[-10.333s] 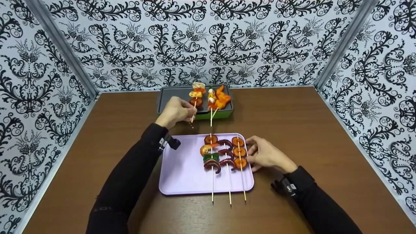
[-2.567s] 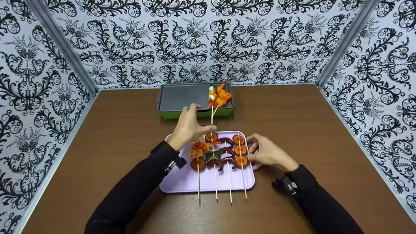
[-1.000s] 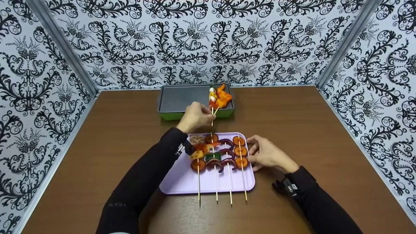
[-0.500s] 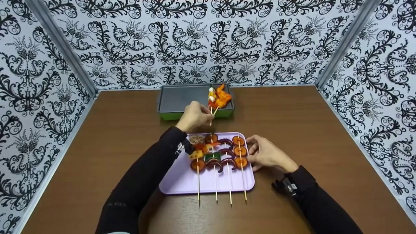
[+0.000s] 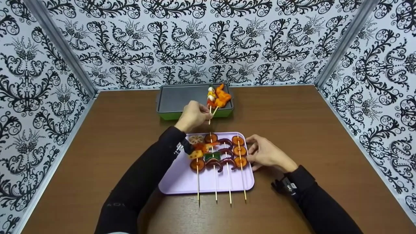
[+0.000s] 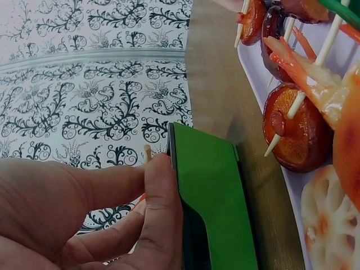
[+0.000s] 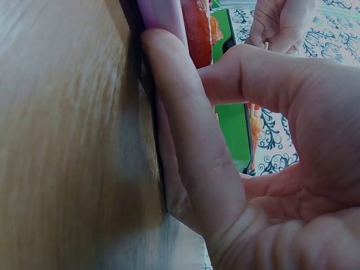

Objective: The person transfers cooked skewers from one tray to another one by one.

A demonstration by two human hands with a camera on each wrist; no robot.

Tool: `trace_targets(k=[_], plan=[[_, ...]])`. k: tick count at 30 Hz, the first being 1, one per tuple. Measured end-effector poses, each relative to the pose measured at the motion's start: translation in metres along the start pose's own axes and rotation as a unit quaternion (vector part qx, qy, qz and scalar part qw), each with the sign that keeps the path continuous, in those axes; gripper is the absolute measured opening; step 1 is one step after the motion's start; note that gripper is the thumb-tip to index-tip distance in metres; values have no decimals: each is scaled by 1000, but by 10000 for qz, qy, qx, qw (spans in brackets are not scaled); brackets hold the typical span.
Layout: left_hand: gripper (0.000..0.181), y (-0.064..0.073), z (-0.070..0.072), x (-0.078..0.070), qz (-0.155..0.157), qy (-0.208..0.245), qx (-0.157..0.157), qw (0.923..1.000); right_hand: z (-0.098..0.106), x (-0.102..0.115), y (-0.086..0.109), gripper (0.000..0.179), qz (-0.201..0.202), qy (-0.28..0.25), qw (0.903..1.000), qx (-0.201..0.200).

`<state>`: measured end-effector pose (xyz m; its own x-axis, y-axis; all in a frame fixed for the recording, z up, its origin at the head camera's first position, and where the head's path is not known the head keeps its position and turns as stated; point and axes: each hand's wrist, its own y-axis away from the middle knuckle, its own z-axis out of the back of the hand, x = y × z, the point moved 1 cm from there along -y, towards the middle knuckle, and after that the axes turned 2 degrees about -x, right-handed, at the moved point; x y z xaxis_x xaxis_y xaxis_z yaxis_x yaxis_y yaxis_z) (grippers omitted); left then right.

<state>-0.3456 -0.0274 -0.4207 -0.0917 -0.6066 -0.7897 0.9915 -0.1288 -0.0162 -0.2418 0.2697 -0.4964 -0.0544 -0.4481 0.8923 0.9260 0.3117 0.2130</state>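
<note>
My left hand point(image 5: 192, 114) pinches the stick of a food skewer point(image 5: 211, 97) with white, yellow and red pieces, at the front edge of the green grill point(image 5: 169, 115). Beside it an orange skewer point(image 5: 222, 96) leans on the grill's dark plate, its stick crossing close to my fingertips. In the left wrist view, the stick's end point(image 6: 148, 153) pokes out above my fingers. My right hand point(image 5: 269, 155) grips the right rim of the lilac tray point(image 5: 177, 182). The right wrist view has one finger along the tray's side point(image 7: 163, 17).
Several skewers lie side by side on the tray, sticks over its front edge: one with lotus root point(image 5: 196, 139), one with shrimp and green pepper point(image 5: 212, 156), one with tentacles point(image 5: 226, 151), one with orange rounds point(image 5: 240, 150). Patterned walls point(image 5: 208, 42) enclose the brown table point(image 5: 107, 136).
The lotus root skewer went from the grill to the tray's left part. My left hand then returned to the grill and took hold of the white-and-yellow skewer, its stick now shifted slightly left.
</note>
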Motion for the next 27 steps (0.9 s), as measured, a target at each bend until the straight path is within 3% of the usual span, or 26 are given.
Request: trace_targets(k=[9,18,27], plan=[[17,2,2,-2,60,194,-40,9998,0,-1,-1,73,16,36,10000,-13],[18,4,6,-2,290,801,38,9964,1,-1,-1,75,-38,-22,10000,10],[16,9,15,3,144,821,-27,9965,-1,1,0,76,-49,-89,9999,-36]])
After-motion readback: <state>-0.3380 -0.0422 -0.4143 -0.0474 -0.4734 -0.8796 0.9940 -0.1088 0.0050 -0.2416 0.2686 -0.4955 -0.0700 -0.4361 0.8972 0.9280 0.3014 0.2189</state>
